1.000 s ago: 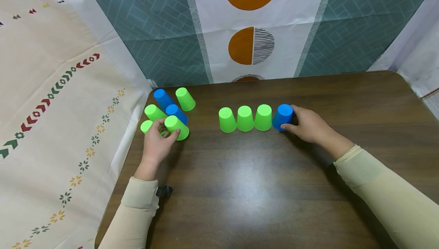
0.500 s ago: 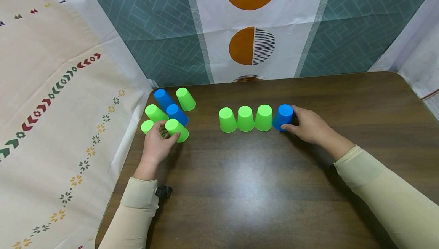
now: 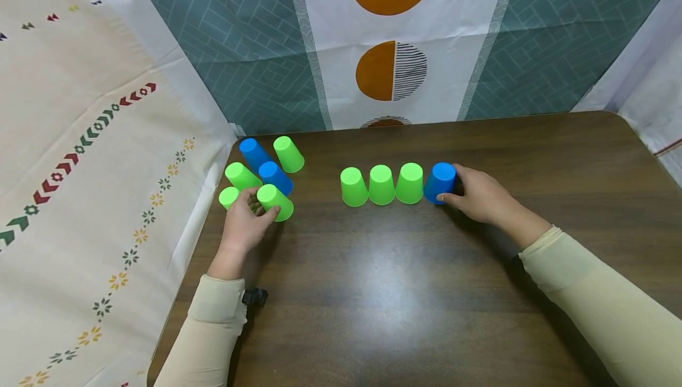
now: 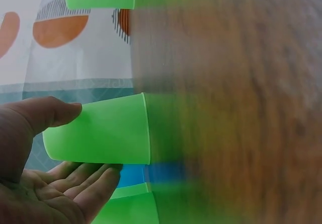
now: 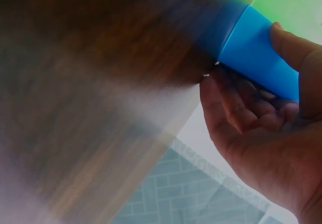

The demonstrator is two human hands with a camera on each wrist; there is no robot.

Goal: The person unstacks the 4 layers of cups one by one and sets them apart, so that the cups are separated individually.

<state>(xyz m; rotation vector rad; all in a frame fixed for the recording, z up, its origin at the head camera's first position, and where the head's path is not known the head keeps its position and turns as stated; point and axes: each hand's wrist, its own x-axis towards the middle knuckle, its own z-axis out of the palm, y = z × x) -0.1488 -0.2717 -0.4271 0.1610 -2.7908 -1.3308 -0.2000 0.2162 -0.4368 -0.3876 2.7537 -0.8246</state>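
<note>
2 cups are being held, each standing mouth-down at the tabletop. The held green cup is occupying the near right of a loose cluster; the left hand is clasping it, its thumb bearing on one side and its fingers lying along the other. The held blue cup is forming the right end of a row; the right hand is gripping it between thumb and fingers. The hands are working well apart.

Just left of the blue cup, 3 green cups are standing in line; whether blue and green are touching, I cannot tell.

In the cluster, a rear blue cup, a rear green cup, a nearer blue cup and a left green cup are standing; the left hand is partly hiding a front-left green cup.

Beyond, a teal and white cloth is hanging behind the far edge.

Assessment: the hold is calling for light, even pressure, as these walls are probably flexing readily. Rims should be staying level. Leftward pushing would likely be shunting the row; the left fingers are needing clearance from neighbouring cups.
</note>
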